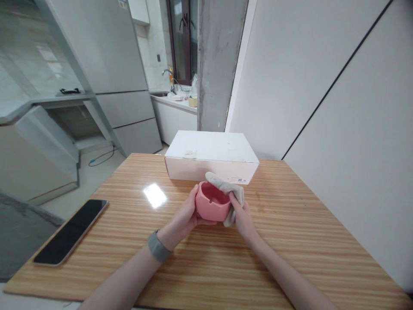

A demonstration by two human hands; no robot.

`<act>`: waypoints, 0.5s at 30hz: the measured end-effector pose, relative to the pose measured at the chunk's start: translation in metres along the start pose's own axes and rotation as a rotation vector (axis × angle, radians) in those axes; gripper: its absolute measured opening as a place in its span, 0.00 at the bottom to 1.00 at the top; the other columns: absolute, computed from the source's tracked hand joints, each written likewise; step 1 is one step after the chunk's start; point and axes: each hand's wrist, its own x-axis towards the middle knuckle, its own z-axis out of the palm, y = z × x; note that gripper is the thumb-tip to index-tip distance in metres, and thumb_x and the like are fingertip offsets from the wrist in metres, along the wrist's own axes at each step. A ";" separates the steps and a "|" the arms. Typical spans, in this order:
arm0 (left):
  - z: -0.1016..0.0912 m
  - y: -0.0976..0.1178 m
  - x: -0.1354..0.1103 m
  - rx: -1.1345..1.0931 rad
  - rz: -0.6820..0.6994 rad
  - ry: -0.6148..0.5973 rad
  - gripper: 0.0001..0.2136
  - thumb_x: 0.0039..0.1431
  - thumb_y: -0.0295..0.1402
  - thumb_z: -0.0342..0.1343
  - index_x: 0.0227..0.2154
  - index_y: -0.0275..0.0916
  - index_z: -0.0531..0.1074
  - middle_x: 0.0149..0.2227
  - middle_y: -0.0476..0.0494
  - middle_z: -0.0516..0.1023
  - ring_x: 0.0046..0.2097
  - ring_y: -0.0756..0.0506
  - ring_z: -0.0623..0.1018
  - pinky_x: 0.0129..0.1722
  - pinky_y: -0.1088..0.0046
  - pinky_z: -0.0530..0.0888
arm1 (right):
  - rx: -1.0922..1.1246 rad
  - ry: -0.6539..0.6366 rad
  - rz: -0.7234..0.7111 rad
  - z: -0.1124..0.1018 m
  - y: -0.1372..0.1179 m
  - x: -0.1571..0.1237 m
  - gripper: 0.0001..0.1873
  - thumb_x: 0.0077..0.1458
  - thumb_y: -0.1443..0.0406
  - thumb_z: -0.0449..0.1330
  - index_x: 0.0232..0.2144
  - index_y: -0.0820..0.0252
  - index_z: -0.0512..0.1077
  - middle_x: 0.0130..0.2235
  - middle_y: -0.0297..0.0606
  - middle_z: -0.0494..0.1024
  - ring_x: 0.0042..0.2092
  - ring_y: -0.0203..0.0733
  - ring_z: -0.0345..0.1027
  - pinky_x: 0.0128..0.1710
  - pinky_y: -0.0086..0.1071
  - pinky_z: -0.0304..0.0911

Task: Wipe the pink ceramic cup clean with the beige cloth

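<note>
Pink ashtray [211, 206] — between both hands, cloth [227, 186] draped.

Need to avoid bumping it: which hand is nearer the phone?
Left. The left hand grips the pink bowl on the side toward the phone; the right hand, holding the cloth, is beyond the bowl.

bowl [211, 206] on table [290, 241], box [211, 157] behind, phone [71, 230] left

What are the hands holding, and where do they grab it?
The left hand grips the pink bowl by its left side. The right hand presses a grey cloth against the bowl's right rim.
</note>
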 end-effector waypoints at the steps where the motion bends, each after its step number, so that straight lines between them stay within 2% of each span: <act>1: 0.001 -0.002 -0.001 -0.004 0.031 0.008 0.26 0.63 0.53 0.45 0.55 0.42 0.69 0.45 0.37 0.81 0.36 0.40 0.81 0.29 0.63 0.80 | 0.006 0.014 -0.012 0.002 0.003 -0.003 0.20 0.49 0.46 0.65 0.37 0.52 0.80 0.42 0.36 0.84 0.52 0.50 0.74 0.53 0.38 0.67; 4: 0.008 -0.008 -0.006 -0.027 0.122 0.003 0.25 0.64 0.52 0.45 0.57 0.43 0.67 0.51 0.36 0.78 0.44 0.38 0.80 0.35 0.59 0.80 | 0.015 0.091 -0.073 0.006 0.011 -0.011 0.20 0.52 0.49 0.63 0.41 0.53 0.78 0.45 0.37 0.82 0.52 0.49 0.72 0.56 0.40 0.64; 6: 0.014 -0.011 -0.010 -0.072 0.148 -0.058 0.24 0.65 0.49 0.45 0.58 0.43 0.66 0.55 0.37 0.75 0.50 0.37 0.78 0.41 0.58 0.79 | 0.014 0.141 -0.109 0.007 0.014 -0.014 0.20 0.53 0.50 0.62 0.43 0.54 0.78 0.45 0.38 0.82 0.50 0.49 0.73 0.55 0.41 0.65; 9: 0.019 -0.013 -0.013 -0.126 0.142 -0.139 0.23 0.66 0.48 0.44 0.57 0.42 0.68 0.56 0.40 0.74 0.55 0.41 0.74 0.48 0.67 0.75 | 0.051 0.162 -0.117 0.004 0.012 -0.012 0.20 0.54 0.50 0.62 0.43 0.56 0.78 0.44 0.38 0.82 0.49 0.50 0.73 0.53 0.41 0.66; 12: 0.015 -0.011 -0.010 -0.092 0.133 -0.149 0.24 0.66 0.50 0.43 0.54 0.43 0.71 0.51 0.44 0.78 0.50 0.45 0.76 0.42 0.76 0.74 | 0.109 0.141 -0.087 -0.002 0.006 -0.003 0.20 0.52 0.50 0.63 0.41 0.57 0.78 0.43 0.37 0.83 0.51 0.50 0.73 0.54 0.39 0.65; 15: 0.006 -0.006 -0.006 -0.066 0.070 -0.144 0.21 0.63 0.50 0.49 0.48 0.42 0.75 0.42 0.47 0.81 0.38 0.49 0.78 0.32 0.79 0.73 | 0.162 0.083 -0.020 -0.010 0.001 0.004 0.19 0.49 0.51 0.67 0.38 0.55 0.79 0.42 0.36 0.83 0.52 0.50 0.73 0.52 0.37 0.67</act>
